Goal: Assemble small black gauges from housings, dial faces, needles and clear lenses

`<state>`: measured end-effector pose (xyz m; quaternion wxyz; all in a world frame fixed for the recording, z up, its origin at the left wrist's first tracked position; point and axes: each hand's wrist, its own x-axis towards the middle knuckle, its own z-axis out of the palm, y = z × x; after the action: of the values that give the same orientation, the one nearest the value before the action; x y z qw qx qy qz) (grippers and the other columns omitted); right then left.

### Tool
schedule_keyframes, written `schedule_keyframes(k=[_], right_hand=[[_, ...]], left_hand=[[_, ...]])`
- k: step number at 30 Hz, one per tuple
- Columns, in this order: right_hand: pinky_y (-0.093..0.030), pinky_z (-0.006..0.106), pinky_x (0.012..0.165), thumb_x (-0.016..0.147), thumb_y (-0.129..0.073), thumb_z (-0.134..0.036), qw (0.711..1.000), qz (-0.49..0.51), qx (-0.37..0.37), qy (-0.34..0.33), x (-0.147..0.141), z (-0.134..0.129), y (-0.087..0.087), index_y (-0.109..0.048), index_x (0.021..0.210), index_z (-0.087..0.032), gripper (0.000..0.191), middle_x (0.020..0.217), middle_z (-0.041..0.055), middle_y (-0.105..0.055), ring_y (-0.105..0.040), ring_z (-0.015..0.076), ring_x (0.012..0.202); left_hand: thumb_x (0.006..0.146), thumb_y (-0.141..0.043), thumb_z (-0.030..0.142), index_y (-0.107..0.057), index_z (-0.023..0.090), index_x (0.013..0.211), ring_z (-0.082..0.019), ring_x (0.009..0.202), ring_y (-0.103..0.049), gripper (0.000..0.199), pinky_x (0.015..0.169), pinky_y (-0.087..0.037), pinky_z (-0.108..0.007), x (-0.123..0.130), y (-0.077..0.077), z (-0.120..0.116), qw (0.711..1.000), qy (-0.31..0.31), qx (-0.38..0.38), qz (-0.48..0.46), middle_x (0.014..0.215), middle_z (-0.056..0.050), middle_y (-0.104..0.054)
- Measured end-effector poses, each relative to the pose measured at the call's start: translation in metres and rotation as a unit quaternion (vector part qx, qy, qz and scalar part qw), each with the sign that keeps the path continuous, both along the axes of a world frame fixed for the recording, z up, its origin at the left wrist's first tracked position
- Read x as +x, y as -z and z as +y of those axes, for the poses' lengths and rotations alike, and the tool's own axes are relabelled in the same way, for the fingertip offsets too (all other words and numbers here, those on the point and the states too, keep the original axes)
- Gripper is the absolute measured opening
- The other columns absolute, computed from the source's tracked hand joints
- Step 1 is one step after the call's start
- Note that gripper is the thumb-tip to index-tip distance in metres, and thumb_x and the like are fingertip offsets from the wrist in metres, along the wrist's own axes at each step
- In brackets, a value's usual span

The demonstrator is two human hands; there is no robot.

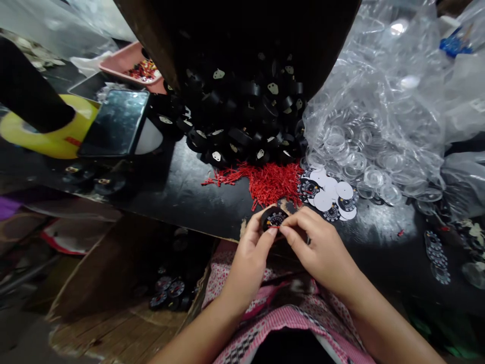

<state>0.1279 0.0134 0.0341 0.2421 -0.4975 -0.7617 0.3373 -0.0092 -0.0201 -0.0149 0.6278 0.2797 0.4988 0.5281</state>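
Note:
My left hand point(253, 247) is closed round a small round black gauge point(273, 216) with a printed dial face, held at the table's front edge. Over the dial, the thumb and forefinger of my right hand point(312, 237) pinch a thin red pointer point(273, 227), which lies across the lower part of the face. Just beyond my hands is a heap of red pointers point(273, 183). To its right lies a pile of round dial cards point(328, 194), some white side up, some showing black printed faces.
Black gauge housings point(242, 116) spill from a dark container behind the pointers. Clear round covers point(352, 156) fill a plastic bag at right. A phone point(115, 121) leans by yellow tape point(41, 131). Below left, a cardboard box point(125, 323) holds several gauges point(166, 290).

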Motion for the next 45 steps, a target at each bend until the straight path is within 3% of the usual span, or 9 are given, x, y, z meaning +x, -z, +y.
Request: schedule_keyframes(k=[3,19,24,27,29,34,38,42,45], right_hand=[[-0.037,0.032,0.071,0.095,-0.054,-0.019,1.0,-0.027,-0.004,0.002,0.002,0.002,-0.002,-0.059,0.082,-0.018,0.014,0.084,0.0026,-0.058,-0.054,0.0184,0.081],[-0.038,0.029,0.07,0.094,-0.055,-0.016,1.0,0.022,-0.003,0.014,0.0,-0.01,-0.001,-0.049,0.073,-0.019,0.022,0.079,0.0005,-0.057,-0.054,0.0155,0.076],[-0.038,0.029,0.067,0.09,-0.061,-0.019,1.0,0.014,-0.005,-0.001,0.003,-0.006,-0.003,-0.048,0.065,-0.019,0.028,0.066,-0.0021,-0.052,-0.051,0.0143,0.067],[-0.039,0.032,0.073,0.091,-0.058,-0.019,0.996,-0.027,0.075,-0.028,0.003,-0.001,-0.004,-0.062,0.088,-0.017,0.005,0.082,0.0032,-0.062,-0.055,0.0176,0.077],[-0.038,0.034,0.075,0.093,-0.054,-0.017,0.986,-0.08,0.135,-0.05,0.001,0.002,-0.002,-0.063,0.098,-0.014,0.011,0.09,0.0075,-0.064,-0.057,0.0204,0.083],[-0.036,0.035,0.071,0.092,-0.046,-0.015,0.958,-0.174,0.217,-0.074,-0.006,0.006,0.002,-0.06,0.08,-0.015,0.019,0.077,0.0072,-0.061,-0.053,0.0208,0.074],[-0.037,0.031,0.068,0.088,-0.049,-0.013,0.973,-0.153,0.172,-0.01,-0.01,0.003,-0.004,-0.058,0.077,-0.017,0.015,0.074,0.0039,-0.06,-0.05,0.0167,0.068],[-0.04,0.028,0.066,0.089,-0.058,-0.015,0.993,-0.113,0.034,-0.022,0.002,0.012,-0.008,-0.061,0.079,-0.018,0.011,0.075,0.0004,-0.063,-0.054,0.0138,0.067],[-0.045,0.029,0.074,0.094,-0.055,-0.023,0.994,-0.09,0.052,0.025,0.024,0.046,0.001,-0.066,0.09,-0.019,0.013,0.087,0.0035,-0.068,-0.061,0.0162,0.079]], left_hand=[[0.093,-0.059,0.033,-0.061,0.031,0.122,-0.021,0.123,-0.058,0.028,0.108,-0.043,-0.038,0.001,-0.001,-0.001,0.999,0.029,0.025,-0.001,0.129,0.0,-0.065],[0.087,-0.06,0.015,-0.063,0.032,0.119,-0.013,0.103,-0.066,0.036,0.094,-0.049,-0.023,-0.015,-0.01,-0.009,0.953,0.045,0.108,0.279,0.113,0.006,-0.072],[0.09,-0.06,0.025,-0.063,0.026,0.12,-0.02,0.117,-0.063,0.031,0.101,-0.049,-0.03,-0.019,-0.015,-0.002,0.987,0.097,0.024,0.123,0.126,-0.002,-0.068],[0.089,-0.064,0.029,-0.06,0.025,0.128,-0.025,0.123,-0.06,0.04,0.108,-0.045,-0.038,-0.023,-0.015,0.002,0.992,0.119,-0.032,-0.011,0.132,-0.005,-0.065],[0.088,-0.066,0.031,-0.06,0.027,0.131,-0.027,0.128,-0.055,0.044,0.112,-0.04,-0.041,-0.025,-0.014,0.003,0.992,0.116,-0.037,-0.015,0.135,-0.004,-0.063],[0.089,-0.064,0.044,-0.066,0.032,0.126,-0.027,0.135,-0.049,0.039,0.117,-0.033,-0.041,-0.02,-0.01,-0.002,0.994,0.093,-0.049,0.007,0.136,-0.002,-0.062],[0.088,-0.062,0.05,-0.067,0.03,0.124,-0.03,0.13,-0.054,0.041,0.111,-0.042,-0.046,-0.009,-0.007,-0.004,0.991,0.04,-0.101,-0.077,0.135,-0.005,-0.064],[0.089,-0.065,0.046,-0.064,0.035,0.127,-0.026,0.138,-0.044,0.04,0.119,-0.029,-0.043,-0.011,-0.001,-0.001,0.994,0.08,-0.033,0.065,0.142,0.0,-0.058],[0.091,-0.061,0.046,-0.06,0.034,0.132,-0.026,0.136,-0.048,0.042,0.116,-0.035,-0.045,-0.013,0.006,0.001,0.996,0.078,-0.023,0.041,0.143,0.0,-0.057]])
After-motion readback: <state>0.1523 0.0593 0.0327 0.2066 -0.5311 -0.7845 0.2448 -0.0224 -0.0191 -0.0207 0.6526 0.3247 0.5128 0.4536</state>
